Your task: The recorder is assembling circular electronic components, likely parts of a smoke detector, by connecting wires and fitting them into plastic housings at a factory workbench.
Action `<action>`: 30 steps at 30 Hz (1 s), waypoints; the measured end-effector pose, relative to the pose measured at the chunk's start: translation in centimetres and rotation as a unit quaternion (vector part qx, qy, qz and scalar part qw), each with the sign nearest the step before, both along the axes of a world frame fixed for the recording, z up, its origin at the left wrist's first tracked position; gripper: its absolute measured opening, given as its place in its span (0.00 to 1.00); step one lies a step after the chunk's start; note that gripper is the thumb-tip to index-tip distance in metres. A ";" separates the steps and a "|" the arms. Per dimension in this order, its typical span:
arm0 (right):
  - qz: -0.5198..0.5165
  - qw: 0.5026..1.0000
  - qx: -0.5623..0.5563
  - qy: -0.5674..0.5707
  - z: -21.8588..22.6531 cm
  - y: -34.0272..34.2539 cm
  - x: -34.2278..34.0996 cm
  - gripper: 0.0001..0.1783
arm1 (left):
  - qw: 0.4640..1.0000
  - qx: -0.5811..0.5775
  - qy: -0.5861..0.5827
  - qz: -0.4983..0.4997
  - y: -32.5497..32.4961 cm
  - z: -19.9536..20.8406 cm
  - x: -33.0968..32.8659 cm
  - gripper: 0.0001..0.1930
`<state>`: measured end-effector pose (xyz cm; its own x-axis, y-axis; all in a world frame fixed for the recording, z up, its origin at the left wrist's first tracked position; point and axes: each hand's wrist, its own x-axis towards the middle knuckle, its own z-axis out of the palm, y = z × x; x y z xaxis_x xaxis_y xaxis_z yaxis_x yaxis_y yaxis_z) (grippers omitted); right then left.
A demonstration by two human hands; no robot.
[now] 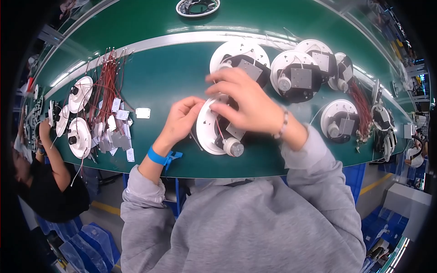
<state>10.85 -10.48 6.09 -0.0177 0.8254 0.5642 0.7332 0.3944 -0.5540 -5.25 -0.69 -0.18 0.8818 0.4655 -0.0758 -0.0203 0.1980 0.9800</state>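
Note:
A white round housing [208, 132] with a black part, a metal plate and a small cylindrical motor [233, 147] is tilted on the green bench in front of me. At its upper left rim, my left hand [181, 119] has thumb and fingers pinched together. My right hand [243, 100] arches over the housing's upper part, fingers apart and slightly blurred, thumb close to its white face. It covers much of the black part. A thin red and white wire [220, 129] runs down toward the motor.
Similar white housings [295, 73] stand behind and to the right. Red wire bundles [108, 79] with white tags lie left, another bundle [363, 107] right. More white discs [81, 136] are far left, near another person's arm [54, 154]. A white ring [198, 8] sits beyond the rail.

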 end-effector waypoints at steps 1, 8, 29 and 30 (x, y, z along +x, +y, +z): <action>0.066 0.996 -0.051 -0.023 -0.4 0.6 1.0 0.09 | 1.000 0.017 0.005 0.007 0.1 0.1 0.1 0.08; 0.113 0.963 -0.243 0.009 1.1 0.5 0.7 0.08 | 0.988 0.143 0.060 0.001 2.2 1.2 -1.8 0.07; 0.153 0.809 -0.300 0.482 -3.4 -2.1 1.7 0.13 | 0.926 0.373 -0.058 0.031 -2.0 2.1 -0.1 0.17; 0.123 0.819 -0.302 0.471 -3.4 -2.5 1.8 0.14 | 0.969 0.244 -0.041 0.013 -2.1 2.0 0.1 0.17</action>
<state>12.69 -13.02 2.70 -0.0165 0.9959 -0.0884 -0.1933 -0.0899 -0.9770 -5.18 -2.75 1.79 0.8633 0.4495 0.2295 -0.1015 -0.2908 0.9514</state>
